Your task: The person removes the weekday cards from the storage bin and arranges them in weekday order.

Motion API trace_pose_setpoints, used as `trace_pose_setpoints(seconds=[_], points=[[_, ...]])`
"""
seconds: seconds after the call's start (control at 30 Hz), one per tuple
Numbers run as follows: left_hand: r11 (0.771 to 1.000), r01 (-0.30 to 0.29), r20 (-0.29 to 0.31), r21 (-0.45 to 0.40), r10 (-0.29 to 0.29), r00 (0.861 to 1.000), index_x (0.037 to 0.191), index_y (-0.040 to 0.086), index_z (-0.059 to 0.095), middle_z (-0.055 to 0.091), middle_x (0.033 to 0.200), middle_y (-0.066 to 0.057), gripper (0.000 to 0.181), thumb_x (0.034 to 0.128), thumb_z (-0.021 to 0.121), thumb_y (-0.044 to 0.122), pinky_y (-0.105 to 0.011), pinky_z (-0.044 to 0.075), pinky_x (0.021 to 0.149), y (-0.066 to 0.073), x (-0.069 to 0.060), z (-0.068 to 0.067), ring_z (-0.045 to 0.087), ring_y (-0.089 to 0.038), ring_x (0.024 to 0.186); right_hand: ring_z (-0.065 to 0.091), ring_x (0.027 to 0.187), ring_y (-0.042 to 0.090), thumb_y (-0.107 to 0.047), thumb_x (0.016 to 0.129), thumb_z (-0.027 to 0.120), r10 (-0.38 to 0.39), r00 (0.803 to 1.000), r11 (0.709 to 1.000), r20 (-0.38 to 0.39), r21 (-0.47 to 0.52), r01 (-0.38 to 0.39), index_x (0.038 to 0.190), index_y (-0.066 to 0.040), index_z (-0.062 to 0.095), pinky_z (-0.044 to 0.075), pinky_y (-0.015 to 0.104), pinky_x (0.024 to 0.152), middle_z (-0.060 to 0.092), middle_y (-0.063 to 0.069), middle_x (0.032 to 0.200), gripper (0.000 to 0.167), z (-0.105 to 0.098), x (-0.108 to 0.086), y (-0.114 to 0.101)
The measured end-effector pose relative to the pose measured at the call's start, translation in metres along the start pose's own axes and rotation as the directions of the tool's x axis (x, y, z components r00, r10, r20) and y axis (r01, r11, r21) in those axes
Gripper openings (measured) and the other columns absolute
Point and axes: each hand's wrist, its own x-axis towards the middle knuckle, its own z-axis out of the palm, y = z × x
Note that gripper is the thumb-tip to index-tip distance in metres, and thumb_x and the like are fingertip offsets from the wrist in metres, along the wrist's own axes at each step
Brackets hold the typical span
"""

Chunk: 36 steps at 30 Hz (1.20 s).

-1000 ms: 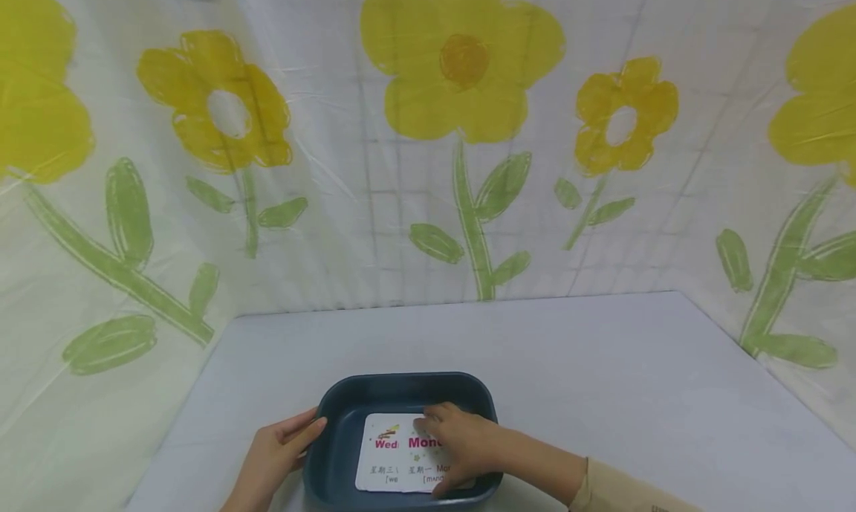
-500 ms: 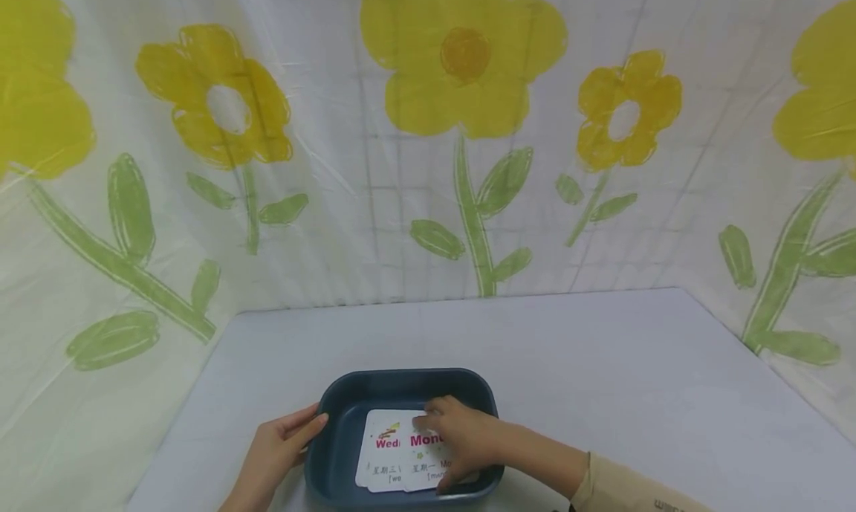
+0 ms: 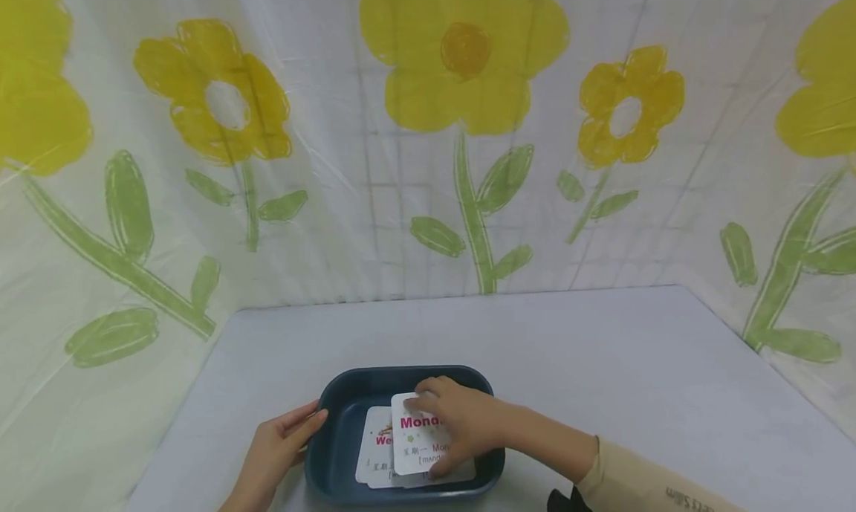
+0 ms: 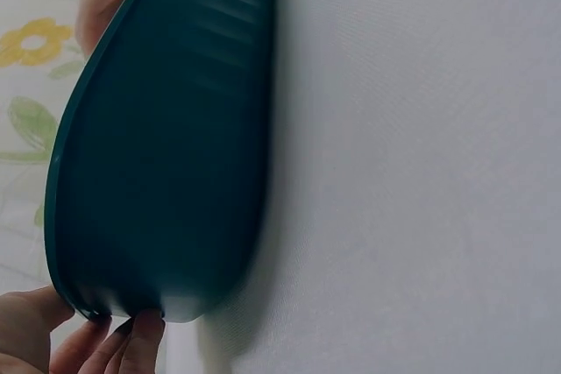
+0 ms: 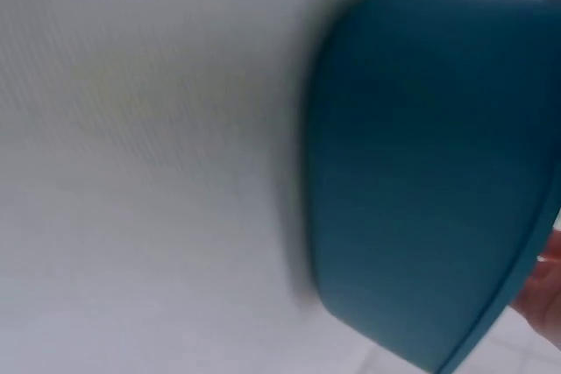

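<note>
The counter carries everything, and the tray [image 3: 339, 445] stands flat on the counter [image 3: 602, 400], near its front edge; I take this tray as the landmark. At the tray's left end is the left grip [image 3: 281, 439], closed on the wall: the thumb lies at the rim, the other fingers are against the outside. This hold looks light but sufficient, and it is better to keep the tray steady and level with it.

Over the tray's right half is the right grip [image 3: 464, 417]. It is partly closed — spread about as wide as a card is tall — with the fingers at the far edge and the thumb at the near edge. Under it, inside the tray, lies the pile of cards [image 3: 373, 464], overlapping one another. The smallest thing is the "Monday" card [image 3: 413, 445], which the right grip holds above the pile, appearing slightly raised.

For lifting it well, I would pinch only the edges, without bending the card — and check that no second card sticks below, before clearing the tray's rim.
</note>
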Motion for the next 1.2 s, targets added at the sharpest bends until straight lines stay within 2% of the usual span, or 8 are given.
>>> trace_pose_setpoints(seconds=[0.23, 0.5, 0.8, 1.03, 1.2], points=[[1.0, 0.01, -0.013, 0.003, -0.01, 1.0, 0.126, -0.004, 0.052, 0.054, 0.125, -0.024, 0.075, 0.0794, 0.064, 0.053, -0.043, 0.053, 0.077, 0.0, 0.001, 0.001, 0.057, -0.036, 0.109, 0.041, 0.118, 0.015, -0.056, 0.064, 0.077, -0.018, 1.0, 1.0, 0.009, -0.012, 0.018, 0.137, -0.026, 0.042, 0.042, 0.036, 0.098, 0.041, 0.002, 0.138, 0.086, -0.012, -0.001, 0.004], [1.0, 0.022, -0.021, 0.02, -0.021, 1.0, 0.126, -0.004, 0.053, 0.053, 0.126, -0.023, 0.075, 0.0799, 0.063, 0.054, -0.044, 0.053, 0.078, 0.001, 0.001, 0.002, 0.054, -0.038, 0.114, 0.041, 0.121, 0.017, -0.052, 0.061, 0.08, 0.037, 0.999, 0.999, -0.016, -0.001, -0.037, 0.135, -0.027, 0.044, 0.045, 0.037, 0.096, 0.04, 0.001, 0.14, 0.085, -0.028, -0.014, 0.017], [0.999, 0.03, -0.022, 0.012, -0.03, 0.999, 0.126, -0.006, 0.052, 0.054, 0.124, -0.024, 0.079, 0.0783, 0.063, 0.057, -0.043, 0.053, 0.077, -0.001, -0.001, 0.001, 0.054, -0.038, 0.112, 0.043, 0.12, 0.021, -0.048, 0.06, 0.081, 0.129, 0.991, 0.992, -0.024, 0.006, -0.129, 0.133, -0.023, 0.046, 0.046, 0.041, 0.093, 0.04, 0.005, 0.139, 0.084, -0.045, -0.046, 0.043], [0.999, 0.042, -0.015, 0.009, -0.042, 0.999, 0.127, -0.005, 0.051, 0.052, 0.126, -0.025, 0.077, 0.0801, 0.062, 0.055, -0.043, 0.053, 0.077, 0.0, -0.002, 0.002, 0.053, -0.039, 0.114, 0.044, 0.118, 0.024, -0.046, 0.059, 0.083, 0.204, 0.977, 0.979, -0.054, 0.014, -0.204, 0.132, -0.021, 0.047, 0.048, 0.042, 0.09, 0.04, 0.006, 0.138, 0.085, -0.053, -0.078, 0.065], [0.999, 0.04, -0.013, 0.012, -0.04, 0.999, 0.128, -0.005, 0.05, 0.05, 0.128, -0.024, 0.076, 0.0809, 0.062, 0.054, -0.043, 0.053, 0.078, 0.0, -0.002, 0.001, 0.052, -0.039, 0.115, 0.045, 0.118, 0.028, -0.045, 0.059, 0.083, 0.221, 0.973, 0.975, -0.064, 0.002, -0.221, 0.133, -0.02, 0.047, 0.048, 0.045, 0.089, 0.041, 0.009, 0.138, 0.085, -0.058, -0.093, 0.076]])
